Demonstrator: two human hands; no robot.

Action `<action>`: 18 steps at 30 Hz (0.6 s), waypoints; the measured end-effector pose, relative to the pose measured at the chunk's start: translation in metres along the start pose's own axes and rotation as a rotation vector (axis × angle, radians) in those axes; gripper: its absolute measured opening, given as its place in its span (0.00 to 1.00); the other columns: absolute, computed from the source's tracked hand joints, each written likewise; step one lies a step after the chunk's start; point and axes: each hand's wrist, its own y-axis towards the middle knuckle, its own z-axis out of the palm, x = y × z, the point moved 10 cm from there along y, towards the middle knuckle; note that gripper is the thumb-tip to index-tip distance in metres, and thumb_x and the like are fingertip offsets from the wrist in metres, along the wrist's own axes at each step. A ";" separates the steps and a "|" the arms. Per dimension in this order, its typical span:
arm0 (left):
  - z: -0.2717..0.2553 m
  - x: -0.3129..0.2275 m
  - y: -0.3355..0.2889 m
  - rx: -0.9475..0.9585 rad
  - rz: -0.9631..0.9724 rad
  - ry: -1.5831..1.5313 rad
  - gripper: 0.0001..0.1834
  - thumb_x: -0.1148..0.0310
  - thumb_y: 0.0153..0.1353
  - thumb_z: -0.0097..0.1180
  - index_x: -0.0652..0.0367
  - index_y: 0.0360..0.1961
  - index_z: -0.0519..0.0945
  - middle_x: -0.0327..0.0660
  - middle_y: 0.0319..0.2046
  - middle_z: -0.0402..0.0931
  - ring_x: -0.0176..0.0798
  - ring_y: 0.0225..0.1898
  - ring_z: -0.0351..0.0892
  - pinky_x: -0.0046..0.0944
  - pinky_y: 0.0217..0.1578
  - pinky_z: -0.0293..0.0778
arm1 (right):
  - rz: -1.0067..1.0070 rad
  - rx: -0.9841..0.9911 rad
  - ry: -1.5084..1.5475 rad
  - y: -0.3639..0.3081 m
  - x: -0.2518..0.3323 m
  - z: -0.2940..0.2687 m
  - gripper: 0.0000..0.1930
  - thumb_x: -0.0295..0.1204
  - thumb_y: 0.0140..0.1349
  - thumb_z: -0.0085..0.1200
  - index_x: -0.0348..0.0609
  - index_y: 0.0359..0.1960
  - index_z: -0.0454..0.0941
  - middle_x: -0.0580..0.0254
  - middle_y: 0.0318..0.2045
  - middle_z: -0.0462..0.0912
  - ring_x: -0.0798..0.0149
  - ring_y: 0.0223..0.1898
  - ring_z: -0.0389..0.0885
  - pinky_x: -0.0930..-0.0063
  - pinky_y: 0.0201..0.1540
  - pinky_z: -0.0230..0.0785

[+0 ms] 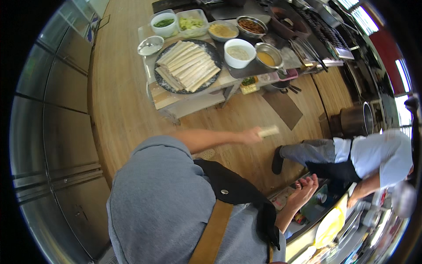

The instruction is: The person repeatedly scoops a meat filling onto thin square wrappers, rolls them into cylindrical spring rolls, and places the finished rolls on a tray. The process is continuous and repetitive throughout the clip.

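Note:
My left hand (252,136) reaches out to the right above the wooden floor, its fingers closed round a pale stick-like thing (268,131). Motion blurs that thing, so its exact kind is unclear. Lower right, my right hand (303,192) is raised with its fingers loosely bent and apart, holding nothing I can see. Beyond my left arm, a round black platter (216,52) carries a stack of floured, pale dough strips (190,65). It rests on a wooden worktable (165,102).
Behind the platter stand a white tub of chopped greens (164,24), a container of chopped cabbage (192,23) and several bowls of fillings. At right, a co-worker in white (373,152) bends over a counter with a yellow sheet-like thing (332,224). Steel cabinets (66,132) line the left.

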 end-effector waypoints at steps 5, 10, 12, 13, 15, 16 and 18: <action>-0.260 0.074 -0.066 -0.614 -0.238 0.463 0.21 0.71 0.63 0.53 0.58 0.59 0.77 0.58 0.49 0.79 0.61 0.51 0.80 0.58 0.51 0.75 | 0.082 0.173 -0.267 -0.004 -0.063 0.051 0.16 0.34 0.75 0.50 0.43 0.58 0.77 0.66 0.46 0.75 0.73 0.39 0.73 0.76 0.39 0.71; -0.354 0.059 -0.052 -0.727 -0.286 0.770 0.23 0.73 0.64 0.57 0.53 0.61 0.78 0.50 0.52 0.78 0.55 0.53 0.79 0.56 0.55 0.75 | -0.017 0.400 -0.416 0.003 -0.069 0.120 0.13 0.31 0.75 0.48 0.40 0.54 0.81 0.66 0.47 0.77 0.75 0.38 0.74 0.79 0.39 0.72; -0.367 0.072 -0.036 -0.720 -0.322 0.997 0.22 0.74 0.62 0.59 0.52 0.59 0.79 0.47 0.50 0.78 0.53 0.52 0.80 0.54 0.54 0.76 | -0.165 0.469 -0.588 0.005 -0.039 0.158 0.13 0.28 0.73 0.47 0.39 0.52 0.82 0.58 0.46 0.79 0.65 0.42 0.78 0.71 0.45 0.73; -0.370 0.091 -0.028 -0.658 -0.359 1.107 0.21 0.73 0.59 0.61 0.52 0.55 0.80 0.46 0.51 0.78 0.53 0.52 0.80 0.52 0.49 0.80 | -0.281 0.509 -0.671 0.006 -0.026 0.174 0.14 0.27 0.72 0.47 0.39 0.52 0.82 0.56 0.46 0.80 0.62 0.44 0.79 0.69 0.48 0.73; -0.367 0.107 -0.027 -0.698 -0.344 1.078 0.19 0.73 0.59 0.62 0.52 0.53 0.80 0.46 0.50 0.78 0.54 0.51 0.80 0.51 0.46 0.81 | -0.388 0.550 -0.759 0.003 -0.004 0.192 0.14 0.26 0.70 0.47 0.38 0.52 0.82 0.49 0.46 0.80 0.51 0.49 0.80 0.62 0.55 0.72; -0.366 0.112 -0.027 -0.720 -0.339 1.067 0.19 0.72 0.59 0.62 0.52 0.53 0.80 0.46 0.50 0.78 0.54 0.51 0.80 0.50 0.45 0.82 | -0.391 0.552 -0.777 0.002 0.002 0.191 0.14 0.26 0.70 0.47 0.38 0.52 0.82 0.50 0.46 0.80 0.51 0.49 0.80 0.63 0.54 0.72; -0.357 0.104 -0.025 -0.681 -0.303 1.065 0.16 0.70 0.62 0.59 0.52 0.52 0.80 0.46 0.49 0.78 0.54 0.51 0.81 0.50 0.44 0.83 | -0.370 0.532 -0.810 -0.006 0.003 0.181 0.14 0.26 0.71 0.47 0.38 0.51 0.82 0.51 0.46 0.81 0.52 0.48 0.80 0.63 0.53 0.72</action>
